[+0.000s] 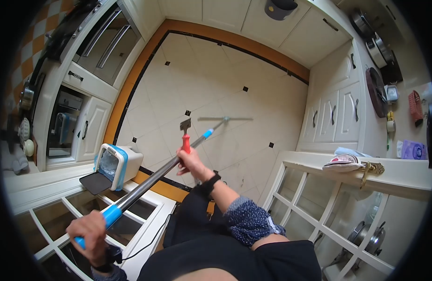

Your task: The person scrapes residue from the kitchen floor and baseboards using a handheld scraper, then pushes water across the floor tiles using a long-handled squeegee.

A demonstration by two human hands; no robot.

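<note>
My left hand (pixel 88 235) is closed round the blue grip at the near end of a long metal mop pole (pixel 153 180). The pole slants forward to a flat mop head (pixel 225 119) lying on the tiled floor. Beside the middle of the pole, my right hand (pixel 192 164) holds a scraper by its red handle (pixel 186 143), with the metal blade (pixel 185 124) pointing forward. Its fingers curl near the pole; whether they also grip the pole is unclear.
A white bin (pixel 131 164) with a blue bag and open lid stands left of the pole. White cabinets (pixel 335 112) line the back and right. Glass-paned doors (pixel 298 194) flank me. A dark bucket (pixel 280 8) hangs at the back.
</note>
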